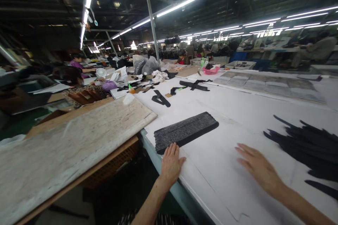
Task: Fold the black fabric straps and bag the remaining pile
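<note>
A neat stack of dark grey fabric strips lies on the white-covered table, close to its left edge. My left hand rests at the near end of this stack, fingers stretched out and fingertips touching its front side. To the right, my right hand is over the white surface with its fingers apart, holding nothing. Beyond it, a fanned-out pile of black fabric strips spreads toward the right side, with one loose black strip nearer me.
A worn pale board stands to the left, across a gap. Black straps and cut pieces lie farther up the table. A pink basket, grey plastic bags and an orange bottle sit behind. A co-worker sits at left.
</note>
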{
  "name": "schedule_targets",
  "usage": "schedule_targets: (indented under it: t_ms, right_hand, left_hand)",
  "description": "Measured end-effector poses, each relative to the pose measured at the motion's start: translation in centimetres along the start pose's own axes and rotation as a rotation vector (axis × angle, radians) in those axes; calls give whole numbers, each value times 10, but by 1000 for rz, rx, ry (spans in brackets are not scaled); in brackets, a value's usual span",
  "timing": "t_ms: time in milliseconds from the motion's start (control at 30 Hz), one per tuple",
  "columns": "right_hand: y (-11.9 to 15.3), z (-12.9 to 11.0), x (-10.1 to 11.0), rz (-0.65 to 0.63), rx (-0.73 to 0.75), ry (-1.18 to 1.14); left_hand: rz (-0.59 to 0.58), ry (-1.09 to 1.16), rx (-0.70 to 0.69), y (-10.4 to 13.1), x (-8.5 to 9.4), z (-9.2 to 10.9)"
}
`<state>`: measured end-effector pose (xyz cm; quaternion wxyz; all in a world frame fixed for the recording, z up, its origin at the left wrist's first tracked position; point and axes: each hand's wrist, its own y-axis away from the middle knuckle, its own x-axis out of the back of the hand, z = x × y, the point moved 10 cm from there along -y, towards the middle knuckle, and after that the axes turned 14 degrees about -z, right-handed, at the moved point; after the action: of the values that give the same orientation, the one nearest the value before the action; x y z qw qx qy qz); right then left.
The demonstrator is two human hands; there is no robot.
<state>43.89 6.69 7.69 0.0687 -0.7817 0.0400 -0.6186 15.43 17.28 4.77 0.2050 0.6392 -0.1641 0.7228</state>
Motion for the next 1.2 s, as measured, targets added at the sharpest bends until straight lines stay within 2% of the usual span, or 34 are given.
schedule_targets:
  t_ms: [100, 133, 200, 300, 433, 533, 667, 867, 1033, 1200]
  right_hand:
    - [-28, -77, -57, -150, 140, 7]
    - [-32, -97, -71, -193, 167, 17]
    - [-35, -123, -89, -234, 191, 42]
    - [-30, -137, -99, -259, 249, 46]
    - [-21, -140, -111, -352, 355, 30]
    - [-21, -143, -121, -412, 366, 16]
    - [-36, -155, -118, -372, 345, -41]
    - [-47, -169, -100, -360, 322, -87]
    - [-44, -170, -81, -246, 363, -124]
    - [-49, -172, -64, -147, 350, -157]
  left_hand:
    - [-8, 8, -26, 2, 2, 0]
    - [-21, 13, -37, 3, 2, 0]
    - [-46, 29, -52, 4, 1, -1]
    - [-49, 67, -51, 8, 1, -2]
    - [-35, 102, -43, 14, 2, -1]
    - [-59, 113, -28, 15, -2, -1]
    - [-58, 112, -5, 13, -2, -6]
    - [-22, 113, 24, 12, 10, -8]
    - [31, 110, 6, 14, 19, -4]
    - [96, 178, -73, 13, 15, -3]
